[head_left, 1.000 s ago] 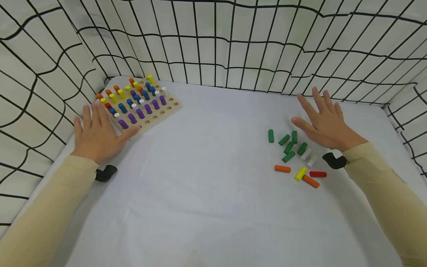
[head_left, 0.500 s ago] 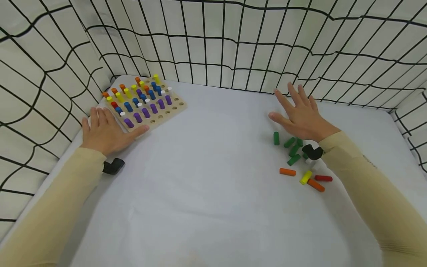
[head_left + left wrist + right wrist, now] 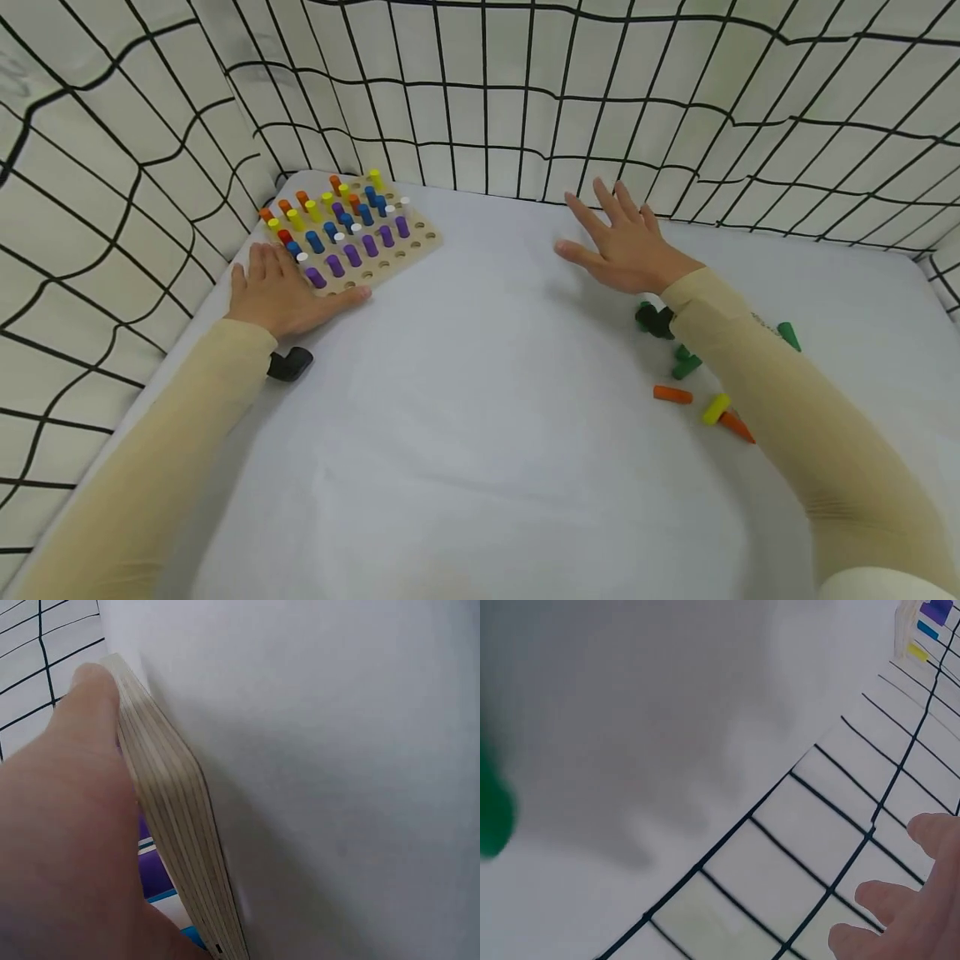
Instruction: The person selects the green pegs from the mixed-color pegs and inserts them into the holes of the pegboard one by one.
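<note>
A pale wooden pegboard (image 3: 417,247) with rows of coloured pegs and some bare holes lies at the back left in the head view. My left hand (image 3: 279,293) rests at its near left corner, the thumb stretched along the near edge. In the left wrist view, the thumb (image 3: 96,712) touches the layered side of the board (image 3: 174,776). My right hand (image 3: 628,250) hovers over the cloth at the right with fingers spread and nothing held. Loose green pegs (image 3: 686,367) lie below its wrist, partly hidden by the sleeve.
Nearer me lie an orange peg (image 3: 672,394), a yellow peg (image 3: 716,408) and a second orange peg (image 3: 738,427) partly under the right forearm. A black wire grid (image 3: 483,150) stands along the back and left of the white cloth (image 3: 480,400).
My right hand has moved left from beside the loose pegs, and its forearm now covers some of them. The left hand stays at the board's corner while the head view shifts slightly.
</note>
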Tool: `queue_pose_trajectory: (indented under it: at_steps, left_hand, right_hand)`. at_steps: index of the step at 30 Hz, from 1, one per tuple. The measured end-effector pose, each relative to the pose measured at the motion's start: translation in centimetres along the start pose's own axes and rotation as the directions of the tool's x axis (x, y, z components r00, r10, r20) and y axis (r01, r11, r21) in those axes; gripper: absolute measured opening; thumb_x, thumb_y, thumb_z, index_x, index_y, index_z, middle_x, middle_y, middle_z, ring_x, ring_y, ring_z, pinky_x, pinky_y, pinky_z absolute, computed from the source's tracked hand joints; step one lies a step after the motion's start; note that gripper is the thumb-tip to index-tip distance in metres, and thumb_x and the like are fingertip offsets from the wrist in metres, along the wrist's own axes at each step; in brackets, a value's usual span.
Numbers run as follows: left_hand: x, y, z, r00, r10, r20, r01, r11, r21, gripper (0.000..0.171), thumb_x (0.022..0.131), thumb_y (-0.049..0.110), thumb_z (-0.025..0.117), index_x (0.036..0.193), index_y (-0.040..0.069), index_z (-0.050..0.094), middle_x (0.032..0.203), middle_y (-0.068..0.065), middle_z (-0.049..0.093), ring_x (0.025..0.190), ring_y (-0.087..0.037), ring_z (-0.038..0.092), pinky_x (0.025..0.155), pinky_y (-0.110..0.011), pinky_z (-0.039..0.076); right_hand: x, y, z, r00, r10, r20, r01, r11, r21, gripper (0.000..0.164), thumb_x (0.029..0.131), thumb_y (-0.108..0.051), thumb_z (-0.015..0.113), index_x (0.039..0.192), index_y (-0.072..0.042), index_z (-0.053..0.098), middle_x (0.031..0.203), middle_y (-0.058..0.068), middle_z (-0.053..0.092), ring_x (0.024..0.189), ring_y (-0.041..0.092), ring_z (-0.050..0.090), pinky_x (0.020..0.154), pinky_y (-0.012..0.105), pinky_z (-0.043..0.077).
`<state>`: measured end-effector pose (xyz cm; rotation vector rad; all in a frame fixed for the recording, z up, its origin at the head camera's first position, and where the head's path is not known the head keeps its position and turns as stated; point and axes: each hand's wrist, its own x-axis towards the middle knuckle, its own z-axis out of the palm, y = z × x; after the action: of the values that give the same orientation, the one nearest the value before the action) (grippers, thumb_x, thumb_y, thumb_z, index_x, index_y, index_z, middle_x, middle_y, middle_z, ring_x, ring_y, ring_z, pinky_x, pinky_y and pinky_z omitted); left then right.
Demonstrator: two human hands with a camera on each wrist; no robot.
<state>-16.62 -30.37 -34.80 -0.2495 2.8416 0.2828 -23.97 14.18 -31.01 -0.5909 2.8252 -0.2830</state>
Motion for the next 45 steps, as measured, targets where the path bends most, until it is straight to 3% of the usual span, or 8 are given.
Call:
queue_pose_trajectory:
  at_steps: [12, 25, 34, 45]
  left_hand:
    - [0.2, 0.8, -0.4, 0.995, -0.075, 0.061, 0.075, 0.997, 0.005, 0.142, 0.08, 0.098, 0.027, 0.155, -0.015, -0.018, 0.163, -0.039, -0.022, 0.156, -0.054, -0.019, 0.127, -0.069, -0.01]
    - [-0.5, 2.2, -0.4, 0.996, -0.06, 0.062, 0.06, 0.998, -0.005, 0.131, 0.089, 0.089, 0.026, 0.155, -0.015, -0.019, 0.164, -0.036, -0.025, 0.156, -0.053, -0.019, 0.13, -0.065, -0.003]
    - [-1.2, 2.5, -0.4, 0.995, -0.025, 0.095, 0.022, 0.999, 0.034, 0.13, 0.09, 0.088, 0.029, 0.156, -0.015, -0.014, 0.165, -0.036, -0.023, 0.158, -0.052, -0.016, 0.131, -0.062, -0.001]
    - [-1.4, 3.1, -0.8, 0.988, 0.018, 0.151, -0.031, 0.996, 0.079, 0.13, 0.09, 0.088, 0.029, 0.157, -0.015, -0.013, 0.167, -0.036, -0.019, 0.159, -0.051, -0.015, 0.132, -0.06, 0.001]
  right_hand:
    - [4.5, -4.0, 1.0, 0.997, -0.059, 0.043, 0.058, 0.998, 0.024, 0.092, 0.096, -0.084, 0.021, 0.167, -0.032, -0.008, 0.174, 0.006, -0.022, 0.162, 0.036, -0.022, 0.129, 0.069, -0.005]
    - [9.1, -8.1, 2.8, 0.994, -0.081, 0.075, 0.078, 0.996, 0.04, 0.095, 0.096, -0.085, 0.021, 0.168, -0.028, -0.006, 0.175, 0.01, -0.018, 0.163, 0.036, -0.018, 0.13, 0.067, -0.002]
    - [10.2, -11.5, 3.5, 0.98, -0.154, 0.129, 0.157, 0.987, -0.017, 0.097, 0.096, -0.082, 0.028, 0.168, -0.027, -0.007, 0.175, 0.007, -0.02, 0.163, 0.034, -0.018, 0.132, 0.064, -0.001]
    - [10.3, -13.2, 4.1, 0.965, -0.146, 0.217, 0.172, 0.98, -0.105, 0.109, 0.092, -0.088, 0.029, 0.167, -0.018, -0.007, 0.175, 0.005, -0.019, 0.164, 0.033, -0.016, 0.132, 0.064, -0.001]
